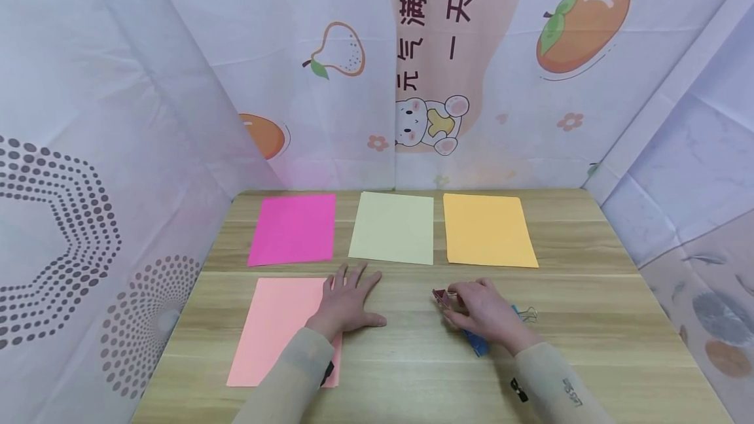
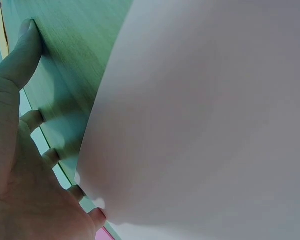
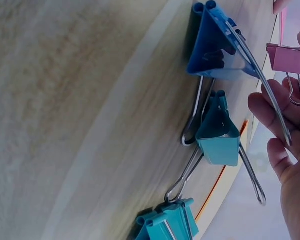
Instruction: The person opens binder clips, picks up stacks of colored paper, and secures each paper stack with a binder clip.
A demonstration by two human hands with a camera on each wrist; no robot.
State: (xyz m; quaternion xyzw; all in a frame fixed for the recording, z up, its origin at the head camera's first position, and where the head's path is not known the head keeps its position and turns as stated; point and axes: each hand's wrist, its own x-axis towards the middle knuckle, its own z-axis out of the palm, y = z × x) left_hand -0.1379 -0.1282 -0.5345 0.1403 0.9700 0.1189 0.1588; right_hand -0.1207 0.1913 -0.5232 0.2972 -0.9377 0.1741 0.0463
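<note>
My right hand (image 1: 485,311) pinches a pink binder clip (image 3: 290,59) with wire handles, held just above the wooden table right of centre. Beneath and beside that hand lie a large blue binder clip (image 3: 217,47), a teal binder clip (image 3: 219,150) and another teal clip (image 3: 177,222); in the head view the hand partly hides them. My left hand (image 1: 347,303) has its fingers spread and straight, at the right edge of a light pink paper sheet (image 1: 277,332). In the left wrist view its thumb is over the wood and a fingertip touches the sheet's corner.
Along the table's back edge lie a magenta sheet (image 1: 292,229), a pale green sheet (image 1: 393,228) and a yellow-orange sheet (image 1: 490,230). Printed cloth (image 1: 341,110) hangs behind and at both sides. A small black object (image 1: 518,390) shows beside the right sleeve.
</note>
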